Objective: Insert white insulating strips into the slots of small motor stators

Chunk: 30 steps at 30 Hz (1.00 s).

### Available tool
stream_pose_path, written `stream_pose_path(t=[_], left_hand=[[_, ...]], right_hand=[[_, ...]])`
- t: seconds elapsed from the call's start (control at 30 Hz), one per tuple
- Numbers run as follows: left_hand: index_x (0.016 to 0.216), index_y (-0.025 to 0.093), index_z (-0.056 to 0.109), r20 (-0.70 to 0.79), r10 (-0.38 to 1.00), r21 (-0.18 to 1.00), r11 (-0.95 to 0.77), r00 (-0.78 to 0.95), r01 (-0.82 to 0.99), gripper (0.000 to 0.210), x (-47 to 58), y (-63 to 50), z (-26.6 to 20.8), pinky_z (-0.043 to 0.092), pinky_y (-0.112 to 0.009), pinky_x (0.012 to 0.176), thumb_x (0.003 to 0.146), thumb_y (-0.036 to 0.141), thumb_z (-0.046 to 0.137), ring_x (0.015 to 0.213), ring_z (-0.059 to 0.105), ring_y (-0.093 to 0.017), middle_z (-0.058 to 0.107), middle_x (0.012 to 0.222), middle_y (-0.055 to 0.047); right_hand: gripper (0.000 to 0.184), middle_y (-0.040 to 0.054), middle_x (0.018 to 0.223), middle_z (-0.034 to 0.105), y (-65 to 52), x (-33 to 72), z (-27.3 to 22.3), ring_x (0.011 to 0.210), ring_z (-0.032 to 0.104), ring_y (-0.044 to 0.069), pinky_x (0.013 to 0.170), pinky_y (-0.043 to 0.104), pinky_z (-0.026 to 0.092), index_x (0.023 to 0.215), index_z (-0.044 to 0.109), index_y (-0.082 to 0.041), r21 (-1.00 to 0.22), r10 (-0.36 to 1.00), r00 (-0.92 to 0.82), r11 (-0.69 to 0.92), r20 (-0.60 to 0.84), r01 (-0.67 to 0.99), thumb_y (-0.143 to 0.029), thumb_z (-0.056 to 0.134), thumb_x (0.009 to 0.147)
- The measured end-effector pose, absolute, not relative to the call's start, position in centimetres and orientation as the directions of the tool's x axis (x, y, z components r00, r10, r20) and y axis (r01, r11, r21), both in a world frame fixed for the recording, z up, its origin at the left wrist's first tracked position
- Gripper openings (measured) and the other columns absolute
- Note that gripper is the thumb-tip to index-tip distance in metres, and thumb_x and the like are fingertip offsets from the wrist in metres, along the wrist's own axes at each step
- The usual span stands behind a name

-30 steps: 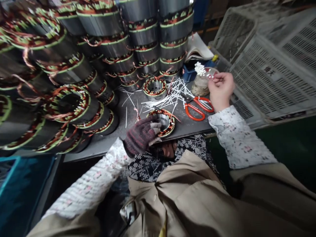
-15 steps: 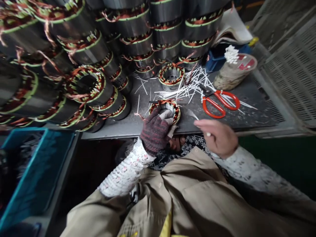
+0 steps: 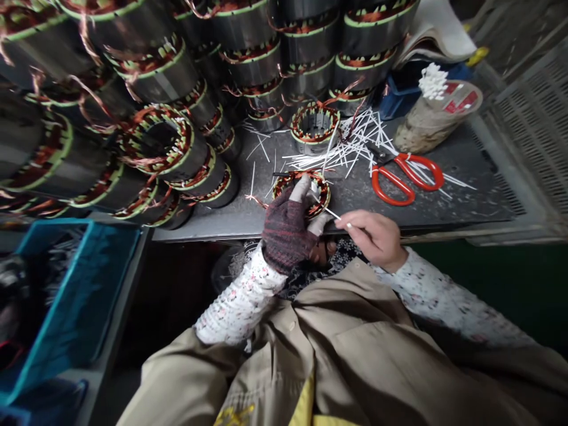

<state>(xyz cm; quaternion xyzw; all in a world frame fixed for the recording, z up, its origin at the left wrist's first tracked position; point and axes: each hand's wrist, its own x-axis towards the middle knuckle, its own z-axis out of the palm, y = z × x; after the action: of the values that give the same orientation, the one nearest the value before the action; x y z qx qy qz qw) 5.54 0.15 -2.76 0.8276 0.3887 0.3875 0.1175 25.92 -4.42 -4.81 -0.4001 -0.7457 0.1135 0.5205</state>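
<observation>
My left hand (image 3: 288, 229), in a dark knitted glove with pale wrapped fingers, grips a motor stator (image 3: 323, 188) at the front of the bench. Its fingers lie over the ring's near side and opening. This stator has copper windings and pale green insulation around its bore. Bare and pinched, my right hand (image 3: 377, 236) holds a thin white stick (image 3: 332, 213) to the right of the stator. The stick's far end reaches the stator's rim; I cannot tell how far it goes in. Just behind stands another stator (image 3: 314, 139), upright, beside a loose pile of white sticks (image 3: 355, 142).
Orange-handled scissors (image 3: 393, 192) lie right of the pile. Behind them stands a tilted container (image 3: 426, 127) with a white bundle on top, near a blue bin (image 3: 394, 100). Stacked stators (image 3: 252, 71) fill the back and left. A teal crate (image 3: 93, 296) sits lower left.
My right hand has moved left, bringing the stick to the stator's rim. The left hand's pale fingers have spread apart over the ring. The whole view has shifted slightly.
</observation>
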Motion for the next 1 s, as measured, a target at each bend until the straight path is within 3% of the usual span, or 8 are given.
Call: stream_pose_path(t=[0.07, 0.2, 0.27, 0.5, 0.7, 0.83, 1.0], left_hand=[[0.159, 0.020, 0.032, 0.499, 0.786, 0.619, -0.618, 0.366, 0.484, 0.058, 5.7, 0.3, -2.9, 0.062, -0.036, 0.103, 0.106, 0.027, 0.053, 0.119, 0.074, -0.019, 0.069, 0.139, -0.015], [0.123, 0.024, 0.070, 0.541, 0.770, 0.625, -0.637, 0.338, 0.452, 0.023, 5.7, 0.6, -2.9, 0.061, -0.039, 0.106, 0.104, 0.025, 0.058, 0.118, 0.073, -0.019, 0.077, 0.122, -0.007], [0.111, 0.025, 0.075, 0.554, 0.761, 0.614, -0.647, 0.338, 0.452, 0.017, 5.5, 0.7, -2.8, 0.060, -0.042, 0.107, 0.102, 0.024, 0.061, 0.118, 0.073, -0.019, 0.079, 0.118, -0.005], [0.115, 0.023, 0.074, 0.590, 0.711, 0.543, -0.700, 0.383, 0.464, 0.018, 5.2, 0.9, -2.7, 0.059, -0.043, 0.109, 0.103, 0.028, 0.061, 0.117, 0.074, -0.019, 0.080, 0.117, -0.006], [0.116, 0.022, 0.071, 0.605, 0.642, 0.398, -0.757, 0.472, 0.519, 0.020, 5.0, 1.1, -2.6, 0.056, -0.045, 0.112, 0.105, 0.025, 0.055, 0.109, 0.075, -0.017, 0.081, 0.109, -0.003], [0.116, 0.020, 0.069, 0.640, 0.627, 0.400, -0.766, 0.445, 0.503, 0.017, 5.3, 0.7, -2.0, 0.059, -0.040, 0.107, 0.103, 0.021, 0.057, 0.117, 0.072, -0.018, 0.078, 0.116, -0.006], [0.106, 0.021, 0.067, 0.603, 0.696, 0.414, -0.692, 0.391, 0.592, 0.012, 5.0, 0.3, -2.1, 0.061, -0.038, 0.102, 0.103, 0.032, 0.061, 0.118, 0.071, -0.019, 0.074, 0.123, -0.007]], right_hand=[[0.015, 0.0024, 0.080, 0.079, -3.6, 24.8, -4.3, 0.068, 0.075, 0.017, 0.062, 0.028, 0.059, 0.084, 0.070, -0.023, -0.712, 0.798, -0.032, 0.553, 0.601, 0.433, -0.022, 0.061, 0.096], [0.025, 0.0011, 0.072, 0.074, -3.0, 23.8, -3.1, 0.058, 0.066, 0.014, 0.056, 0.027, 0.051, 0.081, 0.070, -0.022, -0.839, 0.896, 0.033, 0.400, 0.442, 0.369, -0.033, 0.058, 0.100], [0.028, 0.0020, 0.073, 0.072, -3.1, 23.7, -2.6, 0.063, 0.066, 0.015, 0.060, 0.029, 0.051, 0.080, 0.069, -0.022, -0.827, 0.895, -0.003, 0.414, 0.446, 0.381, -0.033, 0.054, 0.101], [0.024, 0.0009, 0.067, 0.063, -1.7, 23.6, -2.9, 0.060, 0.056, 0.015, 0.059, 0.031, 0.040, 0.070, 0.061, -0.022, -0.683, 0.873, -0.080, 0.432, 0.482, 0.589, -0.023, 0.058, 0.093], [0.029, 0.0001, 0.068, 0.057, -1.5, 23.6, -1.8, 0.056, 0.047, 0.013, 0.055, 0.031, 0.035, 0.065, 0.056, -0.021, -0.702, 0.915, -0.108, 0.369, 0.388, 0.609, -0.033, 0.063, 0.091], [0.038, 0.0002, 0.063, 0.057, -2.6, 24.4, 1.2, 0.058, 0.052, 0.014, 0.056, 0.032, 0.040, 0.063, 0.057, -0.023, -0.829, 0.930, -0.207, 0.364, 0.303, 0.424, -0.035, 0.056, 0.098], [0.038, 0.0049, 0.084, 0.068, -3.3, 25.5, 1.8, 0.073, 0.061, 0.018, 0.064, 0.033, 0.051, 0.072, 0.068, -0.024, -0.961, 0.948, -0.198, 0.267, 0.250, 0.064, -0.055, 0.069, 0.094]])
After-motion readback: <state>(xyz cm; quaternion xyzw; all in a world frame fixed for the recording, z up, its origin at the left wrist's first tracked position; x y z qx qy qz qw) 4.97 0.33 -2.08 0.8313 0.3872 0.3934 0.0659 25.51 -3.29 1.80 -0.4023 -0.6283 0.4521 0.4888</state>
